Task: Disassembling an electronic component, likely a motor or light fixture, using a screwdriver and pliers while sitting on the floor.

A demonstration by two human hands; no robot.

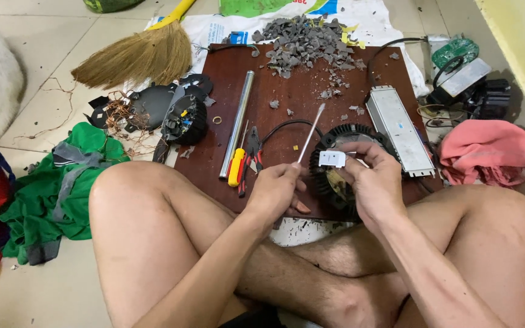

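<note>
Person sits cross-legged on the floor with a brown board (299, 85) in front of the knees; everything below is placed off that board. Left hand (277, 191) sits over the board's near edge, fingers curled tight round a thin screwdriver (311, 133) whose shaft slants up and away toward the board's middle; right hand (369, 182), just beside it over the same edge, pinches a small white block (332, 159) between thumb and fingertips. Under the right hand a black finned housing (341, 136) rests on the board; a silver box (399, 130) lies along the right side; a metal tube (238, 118), pliers (251, 155) and a yellow driver (236, 170) lie left of middle; grey chips (305, 39) pile at the far edge; a broom (135, 58) lies off the far left corner.

Risk, as a guess: the block is tiny and held in mid-air; if the tip slips, it could jab the right fingers, or the block could pop loose and drop between the legs.
</note>
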